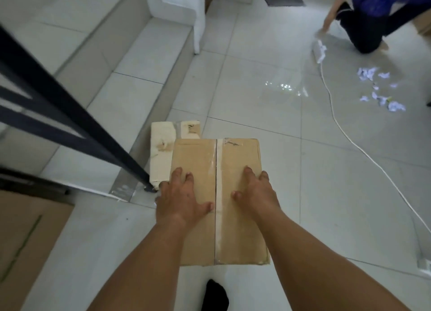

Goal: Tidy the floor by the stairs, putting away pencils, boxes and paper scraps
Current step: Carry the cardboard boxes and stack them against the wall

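A brown cardboard box [238,217], taped shut along its middle seam, lies in front of me on the tiled floor. My left hand [180,200] rests flat on its left half with fingers spread. On the right half, my right hand [257,189] presses down the same way. A paler box [162,147] sits partly under the brown one, against the bottom stair. White paper scraps [379,89] are scattered on the floor at the far right.
A black stair railing [70,114] slants across the left, ending beside the pale box. Flat cardboard [28,243] lies at the lower left. A white cable [345,128] and power strip [319,50] cross the right floor. Another person [366,21] kneels at the top right.
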